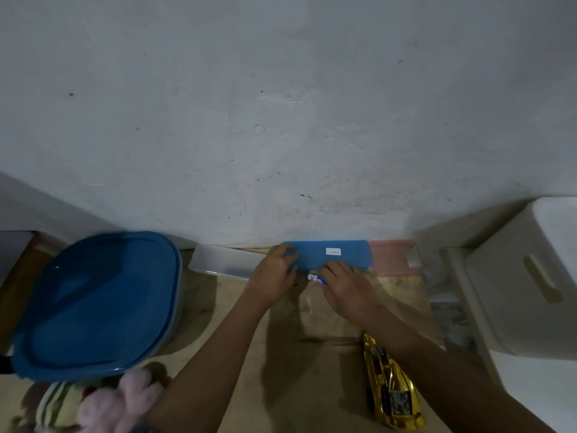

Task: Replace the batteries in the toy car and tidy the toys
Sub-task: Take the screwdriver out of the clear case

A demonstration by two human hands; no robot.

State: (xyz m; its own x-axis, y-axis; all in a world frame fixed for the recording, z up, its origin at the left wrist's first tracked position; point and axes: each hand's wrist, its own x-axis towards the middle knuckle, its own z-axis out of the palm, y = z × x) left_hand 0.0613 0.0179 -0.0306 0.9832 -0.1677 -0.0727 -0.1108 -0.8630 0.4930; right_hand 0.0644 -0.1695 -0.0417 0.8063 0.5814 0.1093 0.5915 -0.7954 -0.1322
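Observation:
A long blue box (pixel 337 253) with a small white label lies against the wall at the back of the table. My left hand (pixel 273 276) grips its left end. My right hand (pixel 346 287) rests at its front edge, fingers closed around a white and blue battery (pixel 315 278) whose end sticks out to the left. The gold toy car (pixel 390 385) lies near the front, just under my right forearm, with its underside partly showing.
A big container with a blue lid (pixel 100 304) fills the left side. A translucent lid (pixel 224 260) lies left of the blue box. A pink case (pixel 393 257) sits to its right. A white bin (pixel 524 282) stands at the right. Plush toys (pixel 103 404) lie front left.

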